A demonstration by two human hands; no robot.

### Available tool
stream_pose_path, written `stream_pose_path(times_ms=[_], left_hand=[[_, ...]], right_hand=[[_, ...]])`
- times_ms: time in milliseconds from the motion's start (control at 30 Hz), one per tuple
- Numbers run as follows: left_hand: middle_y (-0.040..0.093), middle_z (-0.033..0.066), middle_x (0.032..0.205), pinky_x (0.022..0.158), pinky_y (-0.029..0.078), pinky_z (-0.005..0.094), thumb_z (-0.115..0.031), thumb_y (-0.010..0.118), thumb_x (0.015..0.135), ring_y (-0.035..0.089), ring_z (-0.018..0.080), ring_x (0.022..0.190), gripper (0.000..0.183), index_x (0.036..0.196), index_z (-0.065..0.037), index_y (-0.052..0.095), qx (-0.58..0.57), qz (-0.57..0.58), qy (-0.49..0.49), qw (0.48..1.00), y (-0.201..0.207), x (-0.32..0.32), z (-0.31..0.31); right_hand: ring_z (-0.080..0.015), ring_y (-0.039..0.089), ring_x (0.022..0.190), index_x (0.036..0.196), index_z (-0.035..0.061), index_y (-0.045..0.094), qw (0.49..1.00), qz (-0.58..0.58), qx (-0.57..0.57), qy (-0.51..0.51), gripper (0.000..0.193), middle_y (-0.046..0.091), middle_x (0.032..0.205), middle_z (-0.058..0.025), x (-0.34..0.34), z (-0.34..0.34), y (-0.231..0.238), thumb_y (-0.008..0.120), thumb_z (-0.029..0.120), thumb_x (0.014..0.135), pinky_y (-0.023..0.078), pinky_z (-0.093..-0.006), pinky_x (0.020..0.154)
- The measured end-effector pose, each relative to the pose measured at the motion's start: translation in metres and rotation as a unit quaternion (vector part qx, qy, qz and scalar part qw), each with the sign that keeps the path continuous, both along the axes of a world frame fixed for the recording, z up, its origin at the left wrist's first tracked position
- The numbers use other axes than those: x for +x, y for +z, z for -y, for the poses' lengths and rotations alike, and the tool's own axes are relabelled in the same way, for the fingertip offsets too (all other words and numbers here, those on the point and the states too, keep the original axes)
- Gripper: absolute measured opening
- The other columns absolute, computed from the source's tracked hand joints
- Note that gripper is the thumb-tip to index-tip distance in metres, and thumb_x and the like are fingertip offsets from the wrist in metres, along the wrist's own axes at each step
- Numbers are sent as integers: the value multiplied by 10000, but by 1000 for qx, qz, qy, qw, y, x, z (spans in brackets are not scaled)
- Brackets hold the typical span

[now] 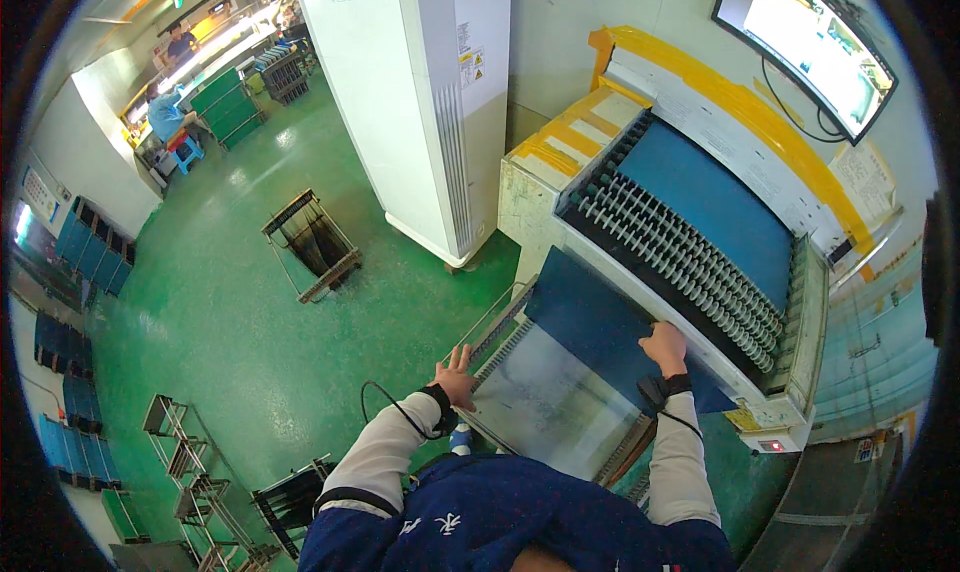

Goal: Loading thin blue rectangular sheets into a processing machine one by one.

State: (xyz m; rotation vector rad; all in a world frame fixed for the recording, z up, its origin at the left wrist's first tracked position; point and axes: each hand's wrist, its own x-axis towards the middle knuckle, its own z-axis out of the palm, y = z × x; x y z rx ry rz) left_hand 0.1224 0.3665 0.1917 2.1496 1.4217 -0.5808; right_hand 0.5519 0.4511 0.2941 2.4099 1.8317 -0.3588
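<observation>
A dark blue flat panel (590, 307) stands tilted between a slotted rack and the front of a roller machine. My right hand (665, 352) is closed on the panel's upper edge, with a black band round the wrist. Spread fingers show on my left hand (457, 378), which rests at the left rail of the slotted rack (497, 350) and holds nothing. Inside the rack, in front of my body, lies a pale, glossy flat sheet (550, 392). Above the panel, the roller machine (680, 272) has rows of grey rollers and a blue sheet (710, 197) behind them.
A tall white cabinet (420, 92) stands beyond the rack. An empty-looking metal rack (312, 247) sits on the green floor. More racks (185, 462) stand at the lower left. A screen (810, 47) hangs at the upper right. A person (165, 117) sits far back left.
</observation>
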Motion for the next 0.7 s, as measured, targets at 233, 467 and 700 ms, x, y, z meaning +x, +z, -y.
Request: stream_pose_path(times_ms=[233,467,700], left_hand=[[-61,261,1544,1010,266,632,-479,795,595,-8,433,1432,715,1225,-184,630,1,7,2,1000,-1,-1,0],[-56,261,1545,985,292,617,-481,798,591,5,436,1431,696,1186,-154,648,8,11,2,1000,-4,-1,1],[-58,262,1544,974,303,604,-488,803,581,2,434,1432,711,1192,-158,649,14,13,0,1000,-8,-2,1]], right_hand=[[-325,625,1025,1079,48,680,1000,3,18,0,470,658,1084,-180,0,1,-1,754,312,696,495,-405,879],[-328,633,1004,1066,39,682,1000,3,27,7,467,662,1061,-188,2,1,-4,752,305,689,501,-406,867],[-332,635,996,1055,34,684,1000,-3,24,10,459,664,1051,-196,2,1,-2,752,300,687,505,-408,859]])
